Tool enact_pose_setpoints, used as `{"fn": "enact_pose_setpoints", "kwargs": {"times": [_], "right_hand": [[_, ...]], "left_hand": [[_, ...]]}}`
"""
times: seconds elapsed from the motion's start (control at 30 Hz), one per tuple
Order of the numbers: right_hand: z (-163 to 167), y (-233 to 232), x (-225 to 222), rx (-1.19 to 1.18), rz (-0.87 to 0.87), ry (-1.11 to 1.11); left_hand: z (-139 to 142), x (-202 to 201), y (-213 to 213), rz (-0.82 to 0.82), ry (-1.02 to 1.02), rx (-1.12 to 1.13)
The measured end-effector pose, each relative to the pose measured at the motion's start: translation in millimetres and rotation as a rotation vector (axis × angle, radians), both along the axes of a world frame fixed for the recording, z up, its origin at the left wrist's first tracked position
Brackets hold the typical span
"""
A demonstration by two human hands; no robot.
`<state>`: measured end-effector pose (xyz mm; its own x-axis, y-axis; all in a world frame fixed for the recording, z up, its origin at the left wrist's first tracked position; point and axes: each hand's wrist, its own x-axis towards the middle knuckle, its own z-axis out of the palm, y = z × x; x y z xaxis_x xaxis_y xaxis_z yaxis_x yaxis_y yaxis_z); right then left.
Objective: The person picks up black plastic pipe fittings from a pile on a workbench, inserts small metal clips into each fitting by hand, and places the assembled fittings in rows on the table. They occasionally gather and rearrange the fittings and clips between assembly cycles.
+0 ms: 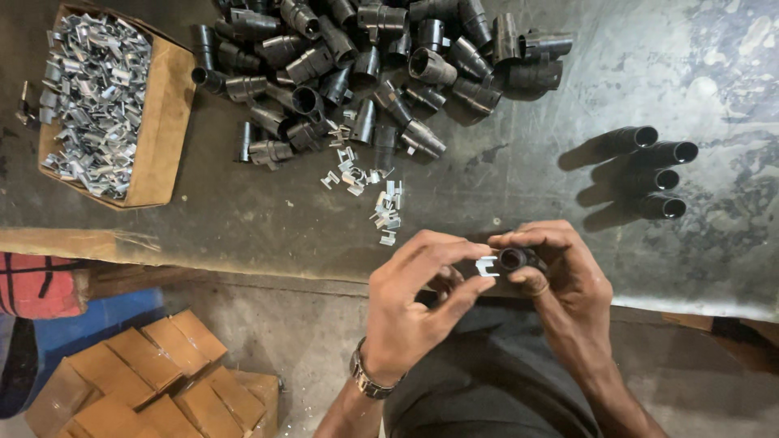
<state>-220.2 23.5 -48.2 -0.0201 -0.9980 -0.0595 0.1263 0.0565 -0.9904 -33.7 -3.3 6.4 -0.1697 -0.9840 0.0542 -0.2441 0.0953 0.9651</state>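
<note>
Left hand (418,304) pinches a small silver metal clip (487,266) between thumb and forefinger tips, fingers narrow and closed on it. The clip's forked end points right, toward the other hand. Right hand (560,272) is wrapped around a short black plastic tube fitting (513,259), thumb under, fingers curled over the top, closed on it. The fitting's open round mouth faces the camera and slightly left, so its long axis appears to run back into the right palm; most of its body is hidden by the fingers.

Key relation: the clip sits just left of the fitting's mouth, touching or nearly touching the rim; can't tell which. The two hands meet at that spot, left fingertips closest to the clip, right fingertips closest to the mouth. Both are held just over the near edge of the grey metal worktable (519,162).

Outward: up and left of the fingers, a loose scatter of spare clips (388,209) lies on the table. Farther up, a large pile of black fittings (365,65). To the upper right of the right hand, four black fittings in a row (661,174), well apart from the pile. Far upper left, a cardboard box of clips (101,105). Below left, off the table, stacked cardboard boxes (154,373) on the floor. A wristwatch (367,377) on the left wrist.
</note>
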Motion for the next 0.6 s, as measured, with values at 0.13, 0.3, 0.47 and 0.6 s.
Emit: {"fn": "enact_pose_setpoints", "kwargs": {"times": [0.13, 0.3, 0.47, 0.6], "right_hand": [[-0.9, 4.4, 0.3, -0.050, -0.006, -0.034], [-0.9, 6.3, -1.3, -0.081, -0.009, 0.047], [-4.8, 10.4, -4.6, -0.108, -0.024, 0.125], [-9.6, 13.5, -8.3, -0.076, -0.074, 0.054]], "left_hand": [[4.1, -6.4, 0.1, -0.040, -0.120, -0.059], [8.8, -10.8, 0.2, -0.076, -0.249, -0.130], [13.6, -10.6, 2.2, -0.134, -0.321, -0.177], [11.4, -16.9, 1.0, -0.136, -0.301, -0.200]]}}
